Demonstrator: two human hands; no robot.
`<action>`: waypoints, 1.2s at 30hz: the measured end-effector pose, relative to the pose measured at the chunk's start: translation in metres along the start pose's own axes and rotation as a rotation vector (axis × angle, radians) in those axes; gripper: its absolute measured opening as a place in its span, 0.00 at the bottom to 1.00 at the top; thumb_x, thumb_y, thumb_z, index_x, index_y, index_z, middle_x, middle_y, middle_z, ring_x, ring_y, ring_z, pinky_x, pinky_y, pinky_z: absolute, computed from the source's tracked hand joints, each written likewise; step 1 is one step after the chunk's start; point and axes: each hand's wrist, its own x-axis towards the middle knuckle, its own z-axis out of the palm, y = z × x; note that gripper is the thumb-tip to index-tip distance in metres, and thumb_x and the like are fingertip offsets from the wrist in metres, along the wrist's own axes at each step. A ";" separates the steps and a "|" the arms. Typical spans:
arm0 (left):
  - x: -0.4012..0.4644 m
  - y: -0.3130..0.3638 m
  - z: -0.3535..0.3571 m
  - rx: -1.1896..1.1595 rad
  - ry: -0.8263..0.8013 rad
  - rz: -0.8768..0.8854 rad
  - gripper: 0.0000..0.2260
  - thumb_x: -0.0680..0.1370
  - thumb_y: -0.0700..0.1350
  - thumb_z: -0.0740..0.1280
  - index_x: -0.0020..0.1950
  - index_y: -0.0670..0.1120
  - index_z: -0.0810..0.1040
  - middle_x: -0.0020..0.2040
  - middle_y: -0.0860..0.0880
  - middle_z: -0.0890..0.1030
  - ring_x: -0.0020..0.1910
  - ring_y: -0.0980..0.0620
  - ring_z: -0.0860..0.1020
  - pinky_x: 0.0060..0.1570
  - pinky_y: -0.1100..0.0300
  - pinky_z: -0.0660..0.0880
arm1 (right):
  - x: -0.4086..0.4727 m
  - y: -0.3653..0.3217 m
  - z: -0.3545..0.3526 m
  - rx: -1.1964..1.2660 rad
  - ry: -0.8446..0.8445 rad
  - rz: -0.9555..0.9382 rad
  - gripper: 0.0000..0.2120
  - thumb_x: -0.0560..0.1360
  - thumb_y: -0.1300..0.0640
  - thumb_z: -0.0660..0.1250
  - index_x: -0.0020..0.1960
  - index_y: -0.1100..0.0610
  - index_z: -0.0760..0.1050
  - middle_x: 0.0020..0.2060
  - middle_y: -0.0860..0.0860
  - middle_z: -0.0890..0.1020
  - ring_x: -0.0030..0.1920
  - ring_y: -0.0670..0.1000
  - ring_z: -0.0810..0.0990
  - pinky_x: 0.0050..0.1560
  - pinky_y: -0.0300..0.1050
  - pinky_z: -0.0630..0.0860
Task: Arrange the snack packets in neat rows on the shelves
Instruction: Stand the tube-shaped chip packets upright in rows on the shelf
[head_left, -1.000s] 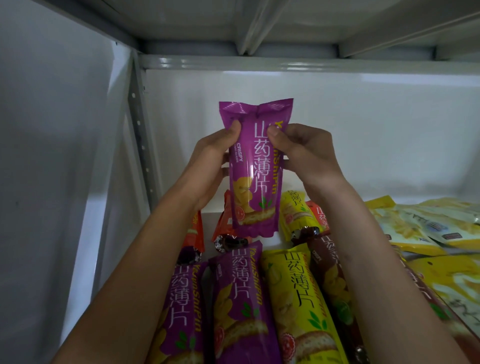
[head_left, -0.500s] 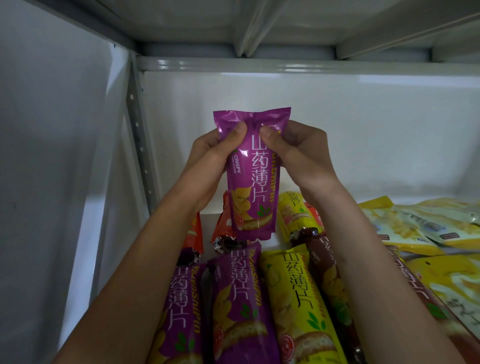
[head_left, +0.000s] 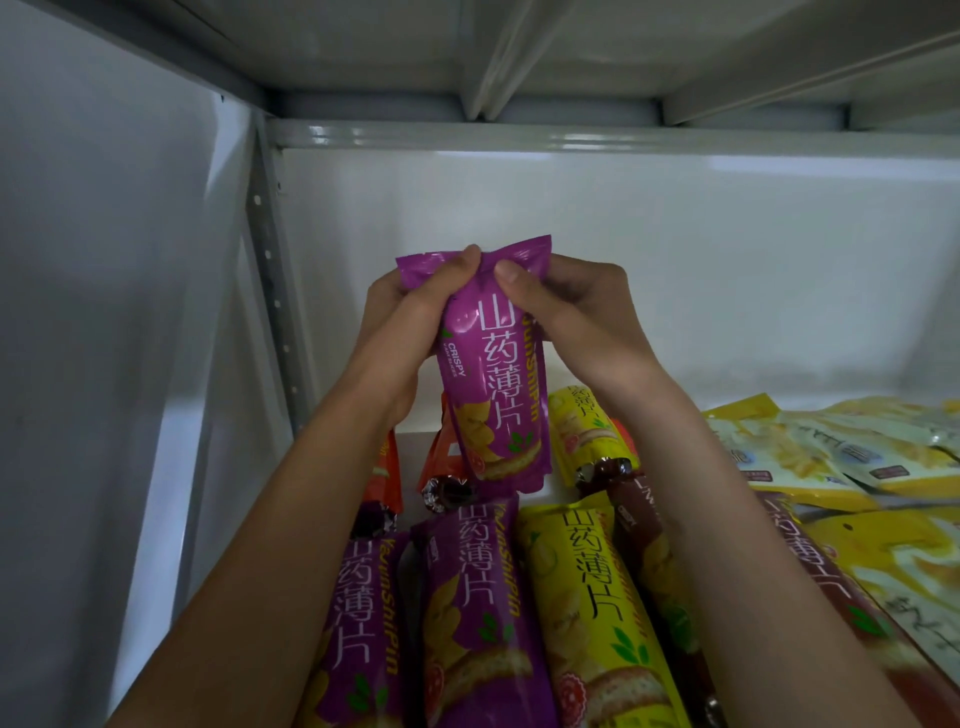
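The left hand (head_left: 410, 306) and the right hand (head_left: 566, 306) both pinch the crimped top of one purple packet (head_left: 493, 374), thumbs on its printed face and fingers curled behind it; the two thumbs lie close together near the top seal, which is crumpled between them. A second ago the hands held the packet lower on its sides, below a flat top edge; since then they have slid up to the seal, and the packet has come down within the view; its lower end now overlaps an orange packet (head_left: 441, 457) standing at the back, though whether it touches the shelf cannot be told. The packet hangs upright, slightly tilted, in front of the white back panel (head_left: 675, 260); it sits above the left part of the shelf, near the perforated upright post (head_left: 270, 291). Below the forearms lie two more purple packets (head_left: 467, 597) side by side, then a long yellow packet (head_left: 592, 597) just beside them, then a brown packet (head_left: 654, 561) partly under the right forearm; a shorter yellow packet (head_left: 582, 431) stands behind these. To the right, flat pale yellow bags (head_left: 831, 457) overlap in a loose pile; they have stayed as they were.
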 end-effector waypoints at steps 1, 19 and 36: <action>0.000 0.000 0.000 0.009 0.019 -0.001 0.11 0.81 0.52 0.71 0.57 0.47 0.84 0.50 0.49 0.89 0.51 0.50 0.87 0.52 0.55 0.82 | 0.000 0.000 0.000 -0.017 -0.016 -0.011 0.10 0.82 0.54 0.70 0.54 0.60 0.86 0.45 0.55 0.89 0.47 0.55 0.88 0.55 0.61 0.84; 0.001 0.000 -0.001 -0.009 -0.079 0.009 0.16 0.82 0.52 0.69 0.63 0.42 0.83 0.56 0.47 0.88 0.55 0.49 0.86 0.56 0.56 0.81 | 0.002 -0.001 -0.001 0.079 0.188 0.017 0.13 0.81 0.52 0.72 0.49 0.63 0.85 0.42 0.53 0.89 0.44 0.52 0.88 0.54 0.58 0.84; 0.006 -0.015 -0.005 -0.075 0.012 0.060 0.16 0.83 0.47 0.69 0.61 0.34 0.83 0.55 0.40 0.87 0.50 0.49 0.87 0.48 0.60 0.82 | 0.001 0.000 -0.016 0.087 -0.052 0.166 0.15 0.80 0.50 0.71 0.56 0.62 0.85 0.53 0.57 0.88 0.52 0.51 0.85 0.65 0.53 0.80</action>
